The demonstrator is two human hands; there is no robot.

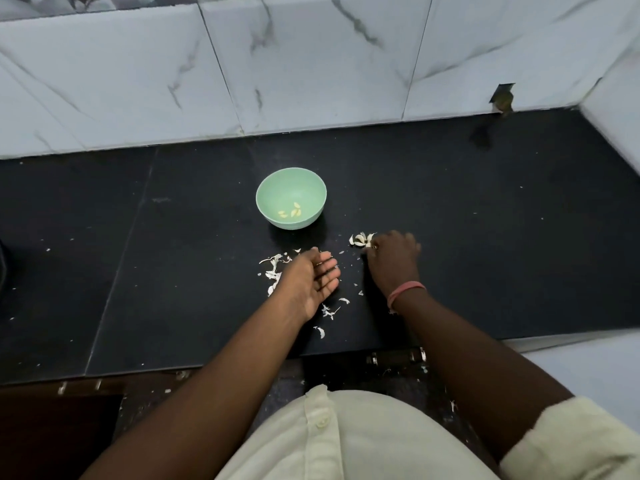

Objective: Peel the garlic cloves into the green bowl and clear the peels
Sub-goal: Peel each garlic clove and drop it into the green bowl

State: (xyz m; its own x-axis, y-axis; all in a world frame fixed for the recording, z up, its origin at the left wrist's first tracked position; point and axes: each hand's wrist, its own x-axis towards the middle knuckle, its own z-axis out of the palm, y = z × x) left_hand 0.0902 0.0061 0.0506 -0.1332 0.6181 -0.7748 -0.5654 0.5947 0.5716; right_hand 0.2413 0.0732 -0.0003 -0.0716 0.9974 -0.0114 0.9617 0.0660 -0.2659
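Note:
A green bowl (291,198) stands on the black counter (485,220) with several peeled garlic cloves (291,213) in its bottom. White garlic peels (273,271) lie scattered in front of it, and a small pile of peels (360,239) lies to the bowl's right. My left hand (308,282) hovers palm up and on edge over the counter, fingers straight, beside the scattered peels. My right hand (393,259) rests palm down on the counter, its fingers curled against the small pile; I cannot tell if it grips any of the peels.
A marble-tiled wall (311,64) backs the counter, with a small dark hole (502,98) at its right end. More peel bits (329,311) lie near the front edge. A dark object (2,265) shows at the far left edge.

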